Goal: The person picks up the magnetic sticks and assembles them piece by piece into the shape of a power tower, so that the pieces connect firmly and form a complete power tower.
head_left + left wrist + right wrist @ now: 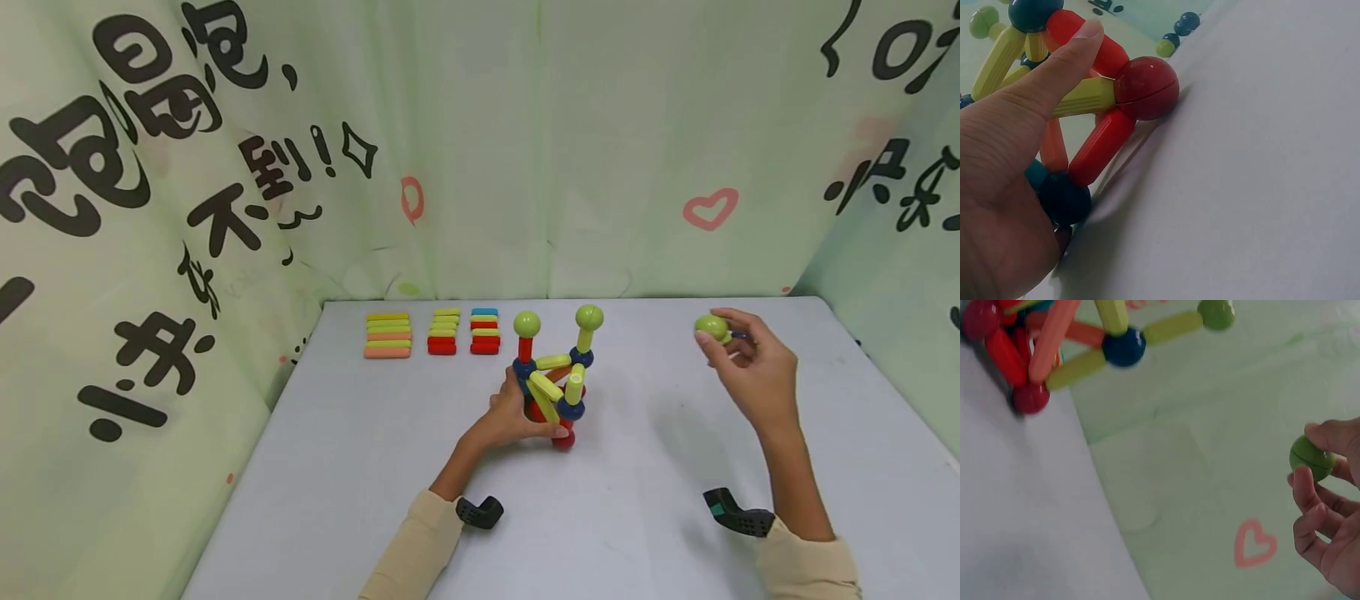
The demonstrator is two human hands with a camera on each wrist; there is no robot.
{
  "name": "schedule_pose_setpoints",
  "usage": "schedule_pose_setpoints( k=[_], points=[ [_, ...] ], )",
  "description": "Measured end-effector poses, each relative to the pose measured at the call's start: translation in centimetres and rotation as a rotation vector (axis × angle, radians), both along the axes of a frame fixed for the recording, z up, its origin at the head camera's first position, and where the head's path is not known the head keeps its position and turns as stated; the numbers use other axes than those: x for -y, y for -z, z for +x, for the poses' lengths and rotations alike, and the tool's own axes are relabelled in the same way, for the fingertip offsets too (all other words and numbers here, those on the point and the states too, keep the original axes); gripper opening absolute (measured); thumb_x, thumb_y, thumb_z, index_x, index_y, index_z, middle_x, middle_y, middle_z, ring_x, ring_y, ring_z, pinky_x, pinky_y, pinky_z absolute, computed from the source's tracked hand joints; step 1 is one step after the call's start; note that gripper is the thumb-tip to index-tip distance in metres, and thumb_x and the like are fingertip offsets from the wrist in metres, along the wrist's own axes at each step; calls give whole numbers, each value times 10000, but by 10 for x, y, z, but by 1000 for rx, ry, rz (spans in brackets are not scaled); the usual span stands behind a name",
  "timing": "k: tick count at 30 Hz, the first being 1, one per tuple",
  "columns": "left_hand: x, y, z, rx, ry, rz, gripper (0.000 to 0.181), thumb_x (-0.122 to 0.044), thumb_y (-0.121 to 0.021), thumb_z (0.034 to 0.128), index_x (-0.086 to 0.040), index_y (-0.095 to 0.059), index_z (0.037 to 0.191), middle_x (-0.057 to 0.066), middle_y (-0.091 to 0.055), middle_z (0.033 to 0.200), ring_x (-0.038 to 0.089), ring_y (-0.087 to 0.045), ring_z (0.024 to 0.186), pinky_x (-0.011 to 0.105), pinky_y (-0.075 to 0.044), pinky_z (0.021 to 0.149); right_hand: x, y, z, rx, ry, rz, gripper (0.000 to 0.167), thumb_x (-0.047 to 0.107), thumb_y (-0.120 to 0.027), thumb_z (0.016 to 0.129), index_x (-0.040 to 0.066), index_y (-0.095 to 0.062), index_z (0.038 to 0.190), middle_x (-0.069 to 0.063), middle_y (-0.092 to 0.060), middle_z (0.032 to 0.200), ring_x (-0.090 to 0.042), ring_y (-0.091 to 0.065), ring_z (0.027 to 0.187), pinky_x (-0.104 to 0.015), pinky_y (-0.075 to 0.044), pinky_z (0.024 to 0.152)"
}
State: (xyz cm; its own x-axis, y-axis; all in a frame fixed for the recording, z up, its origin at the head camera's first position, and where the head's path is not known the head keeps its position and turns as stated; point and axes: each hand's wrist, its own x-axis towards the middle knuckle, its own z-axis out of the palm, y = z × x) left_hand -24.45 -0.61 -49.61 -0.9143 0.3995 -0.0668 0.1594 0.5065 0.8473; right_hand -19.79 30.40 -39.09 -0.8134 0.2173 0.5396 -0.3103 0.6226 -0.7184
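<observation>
My left hand (517, 412) grips a frame of magnetic rods and balls (551, 364) on the table. Its thumb (1069, 56) lies against a red rod, beside a red ball (1147, 87). The rods are yellow-green, red and orange, joined by dark blue and red balls. Two upright rods carry green balls (527, 323) on top. To the right, apart from the frame, my right hand (753, 367) pinches a green ball (1311, 457) between thumb and fingers. Something dark blue (738, 335) shows partly behind those fingers in the head view.
Three stacks of magnetic rods lie at the back left: orange and yellow-green rods (387, 335), red and yellow-green rods (442, 331), and a mixed set with blue (484, 331). A printed curtain (615, 150) hangs behind the white table (360, 467). Blue balls (1186, 24) appear in the left wrist view.
</observation>
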Motion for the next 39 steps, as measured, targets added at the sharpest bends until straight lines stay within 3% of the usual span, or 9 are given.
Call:
schedule_pose_setpoints(
  k=[2,6,12,19,25,29,32,35,39],
  points=[
    [0,0,0,-8,7,-2,1043,-448,-806,751,-131,-122,1471,103,-399,1429,310,-326,1380,603,-270,1102,20,-7,1,-63,-150,-8,422,0,-715,854,14,-597,1259,157,-593,926,39,-560,664,-61,-445,592],
    [-2,0,2,-29,2,-23,1033,-444,-807,750,-116,-134,1461,127,-375,1403,289,-337,1344,571,-280,1094,57,-18,7,-97,-384,11,479,-160,-701,783,-35,-589,1231,84,-612,885,-35,-545,661,-116,-454,586],
    [-6,2,5,-89,-34,-19,1087,-457,-828,718,-98,-133,1473,142,-354,1395,259,-326,1312,520,-307,1046,100,-33,21,-46,-552,83,431,-172,-723,747,-77,-593,1147,-18,-582,814,-75,-506,640,-177,-450,563],
    [-10,1,9,-107,-62,-9,1125,-474,-822,711,-91,-106,1490,165,-286,1443,288,-285,1340,546,-288,1055,106,-9,10,-12,-596,102,489,-94,-776,742,30,-621,1189,12,-571,746,-92,-484,615,-215,-427,526],
    [-5,0,5,-84,-37,-12,1151,-485,-830,706,-107,-86,1499,153,-291,1444,281,-285,1347,551,-288,1083,100,4,1,-61,-630,28,489,-98,-715,807,38,-578,1256,-15,-632,1002,-79,-526,634,-191,-462,554],
    [16,-5,-4,-22,49,-53,1158,-456,-836,719,-136,-63,1521,122,-318,1430,249,-310,1344,513,-352,1103,93,10,-7,-58,-549,-126,274,-59,-585,928,-28,-574,1200,7,-632,1006,-93,-534,611,-180,-489,580],
    [38,-12,-15,34,97,-84,996,-410,-813,772,-149,-190,1504,102,-436,1332,220,-429,1242,429,-475,1005,86,19,-16,41,-451,-188,238,64,-572,976,-22,-576,1198,-30,-631,1031,-86,-570,713,-147,-509,644],
    [64,-17,-25,63,27,-120,639,-352,-748,857,-139,-434,1371,76,-579,1131,191,-552,1031,331,-538,855,77,33,-26,207,-425,-120,348,164,-594,979,31,-542,1297,-128,-614,1174,-134,-596,953,-154,-524,752],
    [96,-16,-30,6,-271,-168,261,-270,-655,941,-113,-600,1142,71,-635,978,198,-584,883,310,-536,781,65,55,-36,425,-550,35,528,150,-601,972,47,-392,1446,-235,-473,1411,-369,-512,1246,-375,-546,910]
  ],
)
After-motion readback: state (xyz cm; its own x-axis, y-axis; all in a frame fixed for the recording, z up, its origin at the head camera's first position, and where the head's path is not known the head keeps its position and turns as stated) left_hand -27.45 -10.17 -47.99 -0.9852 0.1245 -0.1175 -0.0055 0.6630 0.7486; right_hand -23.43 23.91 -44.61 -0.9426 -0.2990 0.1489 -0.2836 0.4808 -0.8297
